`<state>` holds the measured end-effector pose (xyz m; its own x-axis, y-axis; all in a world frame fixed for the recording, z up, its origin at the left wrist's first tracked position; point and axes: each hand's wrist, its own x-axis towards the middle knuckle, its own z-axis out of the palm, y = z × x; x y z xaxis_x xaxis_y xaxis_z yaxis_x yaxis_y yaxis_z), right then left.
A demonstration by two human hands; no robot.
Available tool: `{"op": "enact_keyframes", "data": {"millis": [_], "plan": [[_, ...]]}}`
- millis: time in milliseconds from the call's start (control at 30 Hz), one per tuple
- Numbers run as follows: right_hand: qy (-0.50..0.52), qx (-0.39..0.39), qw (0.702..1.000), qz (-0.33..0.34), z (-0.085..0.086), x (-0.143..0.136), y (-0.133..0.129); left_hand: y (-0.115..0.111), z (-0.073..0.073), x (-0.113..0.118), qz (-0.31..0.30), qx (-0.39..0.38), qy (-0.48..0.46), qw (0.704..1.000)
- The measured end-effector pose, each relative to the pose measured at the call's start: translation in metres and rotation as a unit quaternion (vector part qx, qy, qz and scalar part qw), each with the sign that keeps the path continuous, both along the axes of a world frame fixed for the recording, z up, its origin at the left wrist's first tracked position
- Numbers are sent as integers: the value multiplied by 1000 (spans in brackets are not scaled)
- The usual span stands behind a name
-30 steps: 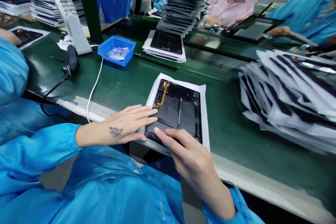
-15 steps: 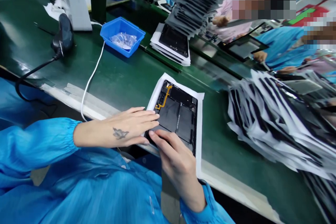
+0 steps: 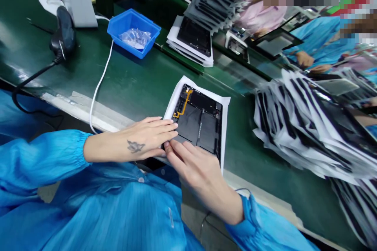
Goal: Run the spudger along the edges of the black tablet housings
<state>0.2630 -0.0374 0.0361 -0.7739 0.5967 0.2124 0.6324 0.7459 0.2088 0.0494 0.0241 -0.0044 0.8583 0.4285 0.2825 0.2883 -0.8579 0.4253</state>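
On the counter, I find the left hand flat at the tablet, fingers outstretched; whether the right hand clamps it, I cannot tell.

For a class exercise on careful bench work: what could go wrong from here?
The orange ribbon on the open device lies exposed; the left hand close by might snag it.
The paper under the device lies close to the edge of the bench; a pull by the right hand could drag both over.
The ragged pile at the right might slide if bumped.
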Motion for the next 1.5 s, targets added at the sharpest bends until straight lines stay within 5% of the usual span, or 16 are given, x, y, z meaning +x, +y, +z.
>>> {"op": "enact_keyframes", "data": {"millis": [600, 867, 1067, 1500], "plan": [[-61, -9, 998, -7, 16, -9, -1, 0, -7, 1, -5, 41, -22, 999], [76, -57, 994, -56, 0, 4, -10, -3, -5, -9, 8, 71, 11, 997], [272, -44, 947, -167, -12, 17, -28, -12, -14, -25, 64, 91, 13, 994], [175, -23, 975, -134, -27, -1, -21, -9, -6, -16, 41, 93, 25, 995]]}}
